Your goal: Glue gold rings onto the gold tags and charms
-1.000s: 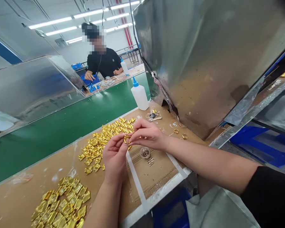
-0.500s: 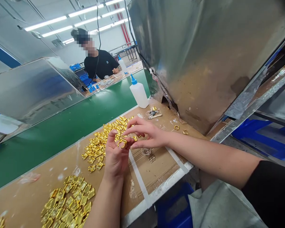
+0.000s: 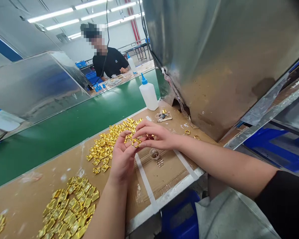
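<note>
A shiny gold ring (image 3: 136,143) is pinched between the thumb and fingers of my left hand (image 3: 122,158), just above the worktable. From the right, the curled fingers of my right hand (image 3: 157,134) close on the same ring; whether they hold a second small piece is hidden. Behind both hands spreads a heap of small gold pieces (image 3: 102,146). Nearer to me, left of my left forearm, lies a pile of flat gold pieces (image 3: 72,205). Below my right hand are a small clear round cup (image 3: 154,153) and a clear flat piece (image 3: 160,163) on the brown tabletop.
A white bottle with a blue cap (image 3: 149,96) stands at the table's back edge, by a green conveyor belt (image 3: 64,132). Two gold rings (image 3: 187,132) lie near a large metal panel (image 3: 214,66) at right. A person (image 3: 112,63) sits across. A blue stool (image 3: 180,215) is below.
My right hand has come closer to my left, and its fingers now meet the ring. The ring has turned in my left hand. The view has shifted slightly.
</note>
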Tool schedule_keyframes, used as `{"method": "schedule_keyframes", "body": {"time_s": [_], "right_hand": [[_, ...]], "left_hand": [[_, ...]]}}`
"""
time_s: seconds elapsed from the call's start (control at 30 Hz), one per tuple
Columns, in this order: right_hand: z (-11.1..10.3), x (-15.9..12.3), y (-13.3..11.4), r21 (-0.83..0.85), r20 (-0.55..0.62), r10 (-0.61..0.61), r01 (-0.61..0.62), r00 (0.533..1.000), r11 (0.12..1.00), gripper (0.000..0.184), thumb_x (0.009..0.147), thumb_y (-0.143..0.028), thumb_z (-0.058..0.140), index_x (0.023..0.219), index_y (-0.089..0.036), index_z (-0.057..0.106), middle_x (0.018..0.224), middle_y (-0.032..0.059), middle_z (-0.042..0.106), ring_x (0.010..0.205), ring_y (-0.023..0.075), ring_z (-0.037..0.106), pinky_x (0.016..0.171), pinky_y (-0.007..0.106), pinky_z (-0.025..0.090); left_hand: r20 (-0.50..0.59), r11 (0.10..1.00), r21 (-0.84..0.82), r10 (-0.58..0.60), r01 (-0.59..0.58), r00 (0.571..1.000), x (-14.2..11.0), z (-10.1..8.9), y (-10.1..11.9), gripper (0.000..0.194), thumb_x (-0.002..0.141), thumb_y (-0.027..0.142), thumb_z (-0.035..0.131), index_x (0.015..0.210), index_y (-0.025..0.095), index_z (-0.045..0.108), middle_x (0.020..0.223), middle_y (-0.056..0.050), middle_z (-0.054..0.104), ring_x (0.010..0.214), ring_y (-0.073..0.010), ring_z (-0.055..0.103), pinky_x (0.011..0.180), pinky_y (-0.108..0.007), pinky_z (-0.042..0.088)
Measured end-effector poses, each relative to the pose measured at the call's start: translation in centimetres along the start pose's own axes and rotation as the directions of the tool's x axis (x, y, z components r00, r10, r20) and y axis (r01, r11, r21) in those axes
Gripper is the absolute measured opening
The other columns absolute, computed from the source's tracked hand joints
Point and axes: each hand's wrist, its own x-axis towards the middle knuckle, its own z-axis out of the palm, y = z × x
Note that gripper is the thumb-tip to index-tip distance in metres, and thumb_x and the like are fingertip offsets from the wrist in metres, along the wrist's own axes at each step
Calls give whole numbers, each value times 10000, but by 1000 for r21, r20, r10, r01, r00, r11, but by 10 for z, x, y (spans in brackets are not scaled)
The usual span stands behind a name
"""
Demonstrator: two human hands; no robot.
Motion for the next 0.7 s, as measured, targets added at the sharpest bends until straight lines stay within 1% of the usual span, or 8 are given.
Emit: {"method": "schedule_keyframes", "body": {"time_s": [0.07, 0.2, 0.23, 0.3, 0.37, 0.47, 0.57, 0.7], "right_hand": [[1, 0, 1, 33, -25, 51, -50, 998, 998, 204, 973, -251, 693, 1172, -210, 683, 1181, 64, 551, 1028, 170, 564, 817, 299, 565], [4, 1, 8, 179, -106, 204, -183, 973, 967, 214, 951, -349, 719, 1114, -212, 700, 1193, 49, 546, 788, 109, 517, 730, 278, 518], [5, 2, 10, 223, -121, 241, -210, 963, 952, 237, 940, -386, 729, 1097, -210, 706, 1180, 46, 557, 776, 108, 510, 725, 278, 504], [6, 4, 13, 308, -140, 309, -255, 941, 917, 281, 917, -445, 744, 1060, -204, 715, 1135, 43, 590, 849, 132, 542, 775, 294, 493], [6, 6, 15, 362, -135, 365, -297, 921, 884, 294, 901, -465, 752, 1028, -201, 721, 1071, 36, 618, 943, 159, 565, 839, 315, 483], [8, 7, 15, 370, -95, 405, -345, 909, 862, 268, 894, -444, 758, 993, -197, 728, 988, 20, 626, 898, 156, 562, 804, 308, 466], [9, 6, 14, 348, -62, 396, -352, 916, 869, 233, 887, -397, 771, 989, -190, 735, 976, 12, 614, 778, 127, 530, 715, 287, 433], [10, 4, 9, 309, -75, 339, -301, 938, 902, 190, 867, -328, 801, 984, -188, 747, 1018, 11, 609, 729, 100, 492, 674, 270, 388]], "left_hand": [[3, 995, 84, 56, -56, 998, -2, 1, 2, 406, 869, 348, 777, 1216, 294, 575, 790, 37, 764, 782, -180, 787, 806, -337, 647], [-38, 909, 335, 275, -247, 961, -8, 4, 4, 418, 923, 334, 723, 1304, 256, 571, 838, -5, 747, 806, -213, 761, 760, -386, 637], [-62, 857, 411, 367, -311, 928, -9, 4, 3, 470, 893, 281, 771, 1315, 266, 564, 915, -11, 743, 855, -208, 748, 775, -378, 625], [-80, 712, 559, 557, -425, 827, -10, 3, -1, 643, 773, 156, 886, 1306, 305, 559, 1070, -4, 715, 964, -200, 711, 817, -363, 593], [-34, 558, 670, 682, -490, 731, -10, 1, -5, 750, 674, 72, 941, 1273, 330, 571, 1137, 11, 703, 1035, -212, 683, 875, -391, 568], [53, 410, 760, 735, -504, 676, -9, -1, -10, 695, 728, 61, 910, 1282, 320, 580, 1132, -4, 727, 1054, -240, 688, 943, -472, 558], [80, 341, 808, 745, -481, 662, -10, -4, -13, 634, 825, 77, 842, 1346, 297, 556, 1131, -32, 724, 1001, -240, 715, 910, -485, 582], [112, 269, 841, 763, -469, 637, -13, -8, -12, 592, 852, 84, 821, 1336, 295, 553, 1074, -25, 737, 923, -226, 723, 819, -442, 593]]}}
